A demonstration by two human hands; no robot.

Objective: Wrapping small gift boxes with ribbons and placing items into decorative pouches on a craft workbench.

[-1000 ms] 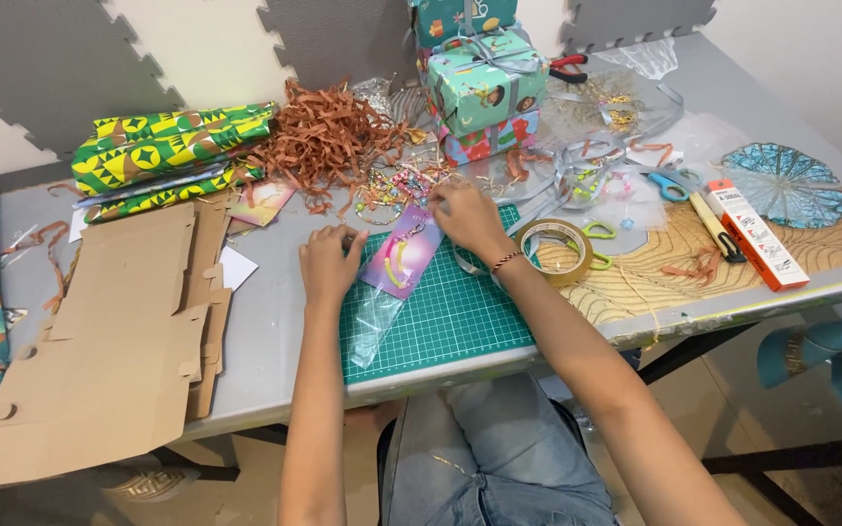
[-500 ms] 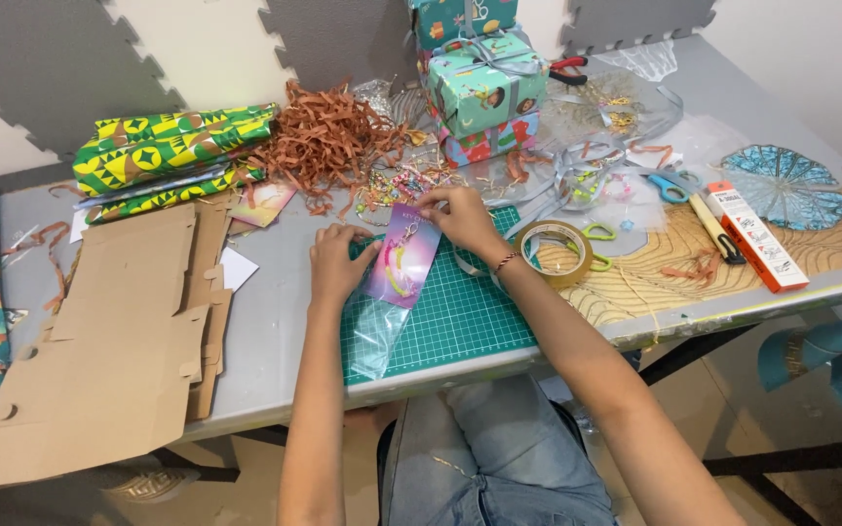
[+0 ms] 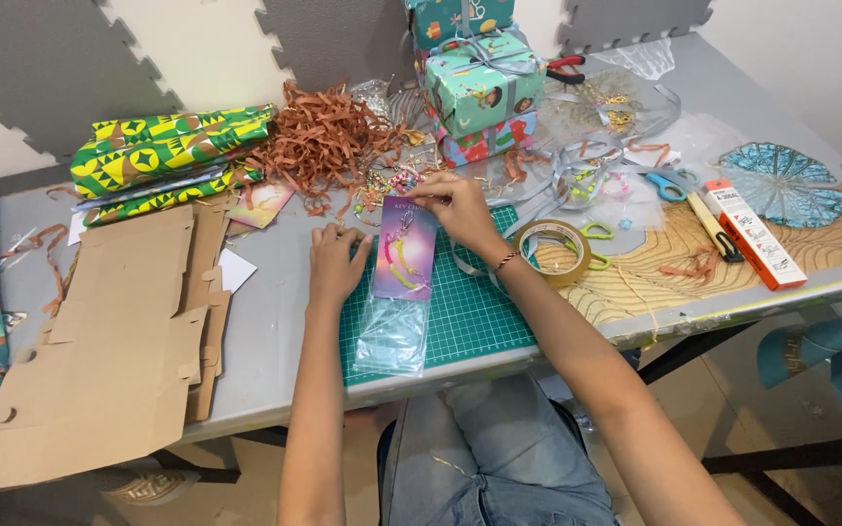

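Now right hand [image 3: 452,205] pinching card [image 3: 404,248] top (left hand [image 3: 336,263] flat beside, w/ fingers loose).

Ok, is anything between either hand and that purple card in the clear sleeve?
Nothing visible. The right hand pinches the purple card at its top edge; the left hand rests beside its left edge on the green cutting mat.
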